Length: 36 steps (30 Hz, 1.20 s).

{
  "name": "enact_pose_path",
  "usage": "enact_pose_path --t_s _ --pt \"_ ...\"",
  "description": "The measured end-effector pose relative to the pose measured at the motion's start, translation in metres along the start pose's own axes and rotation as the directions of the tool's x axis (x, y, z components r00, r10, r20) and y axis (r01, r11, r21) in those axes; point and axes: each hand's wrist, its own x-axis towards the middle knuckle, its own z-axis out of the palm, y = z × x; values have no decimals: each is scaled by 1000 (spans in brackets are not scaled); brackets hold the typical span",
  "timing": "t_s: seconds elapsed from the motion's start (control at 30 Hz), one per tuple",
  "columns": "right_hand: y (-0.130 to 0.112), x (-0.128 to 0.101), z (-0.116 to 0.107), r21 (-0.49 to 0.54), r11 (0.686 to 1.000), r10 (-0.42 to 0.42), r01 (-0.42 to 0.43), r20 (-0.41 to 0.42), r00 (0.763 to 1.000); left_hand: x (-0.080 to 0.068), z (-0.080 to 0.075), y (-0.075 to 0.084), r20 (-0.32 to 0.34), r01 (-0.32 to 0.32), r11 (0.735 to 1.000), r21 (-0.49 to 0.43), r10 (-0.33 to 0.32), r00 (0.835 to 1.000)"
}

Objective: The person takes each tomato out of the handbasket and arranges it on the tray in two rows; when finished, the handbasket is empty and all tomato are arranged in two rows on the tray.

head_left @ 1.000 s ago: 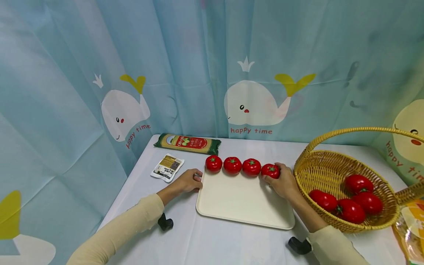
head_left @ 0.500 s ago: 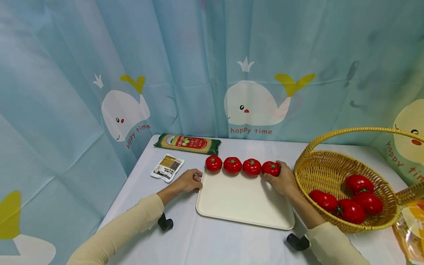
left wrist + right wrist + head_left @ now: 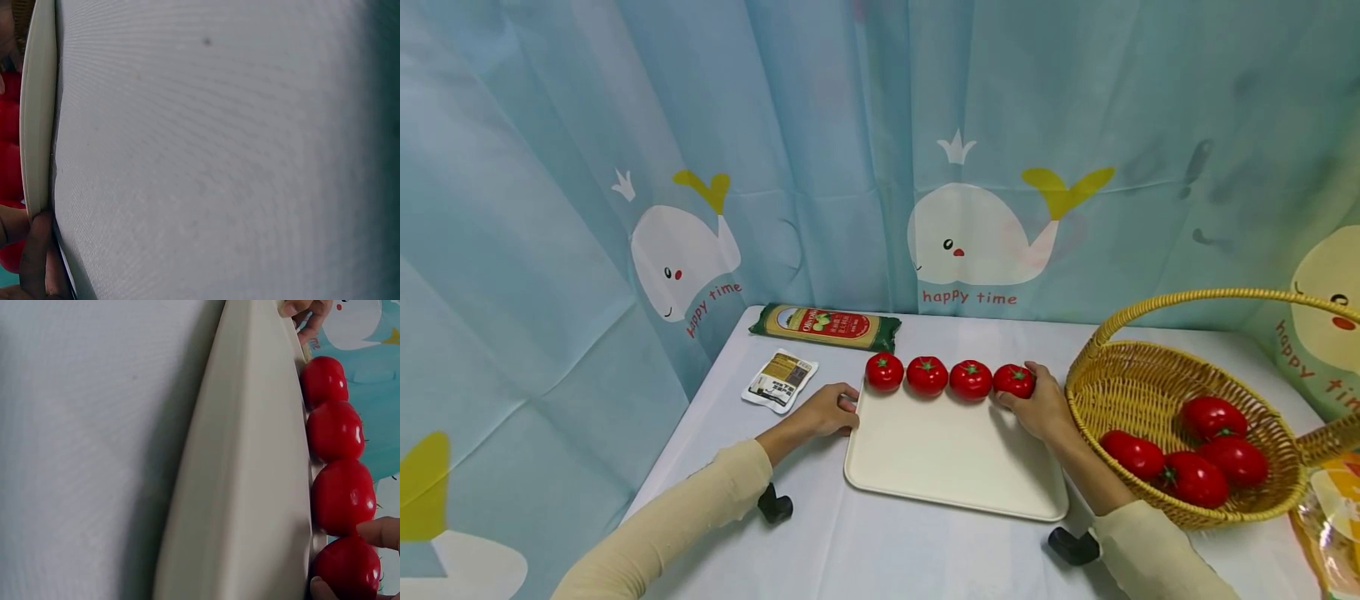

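Right hand (image 3: 1043,408) grasping end tomato (image 3: 1013,380); left hand (image 3: 826,410) pinching tray (image 3: 955,454).
Tomato sits between right thumb and fingers, at the tray's far right corner; three tomatoes (image 3: 927,376) run leftward from that grip in a row along the far edge. Left grip is on the tray's left rim, near the row's other end. Beyond and left of it, a pouch (image 3: 780,381); farther out, a green pack (image 3: 824,326). Just right of the right grip, a wicker basket (image 3: 1138,367) holding more red tomatoes (image 3: 1197,479).
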Motion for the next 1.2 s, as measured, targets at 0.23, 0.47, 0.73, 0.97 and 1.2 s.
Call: enact_pose_path --t_s 0.23,0.47,0.73,0.97,1.2 --pt "0 -3 -1 -12 1000 6 -6 -15 1000 0 1 1 8 8 1000 2 -8 1000" --pt "-2 -9 -4 -37 999 -20 19 -17 1000 -1 1 2 -1 4 1000 1 -4 1000" --pt "-7 -24 -6 -53 995 -80 80 7 997 -3 1 3 -8 4 1000 0 -4 1000" --pt "-9 -41 -9 -30 989 -145 146 34 989 -2 1 2 -9 6 1000 -1 -6 1000" --pt "-14 -67 -18 7 988 -152 152 110 982 -2 2 2 -5 2 1000 -1 -2 1000"
